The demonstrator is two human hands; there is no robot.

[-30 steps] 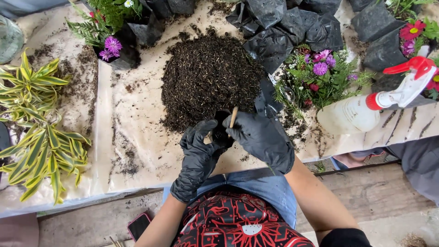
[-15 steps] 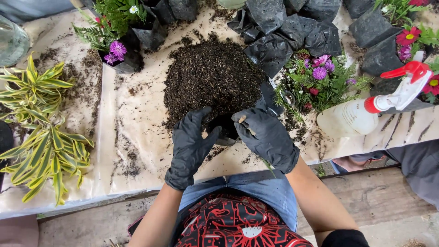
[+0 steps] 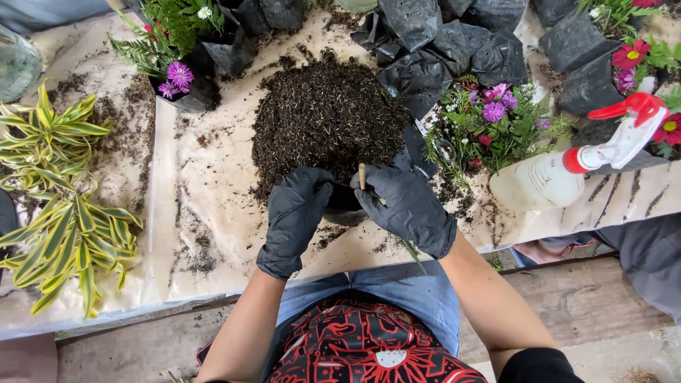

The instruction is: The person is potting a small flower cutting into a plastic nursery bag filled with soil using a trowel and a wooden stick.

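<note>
Ahead: soil heap (image 3: 326,117) blocks you | Right: flowering plant (image 3: 496,120) and spray bottle (image 3: 567,167) stand close, tight passage | Left: bare cloth (image 3: 206,206) gives you open room up to the striped-leaf plants (image 3: 60,213) | Far edge: black bags (image 3: 425,42) crowd it

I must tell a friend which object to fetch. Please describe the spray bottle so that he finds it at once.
Start from the big soil heap in the middle of the table and look right, past the purple flowers. The spray bottle lies tilted near the table's front edge. It alone is pale plastic with a red trigger; everything around it is plants or black bags.
</note>
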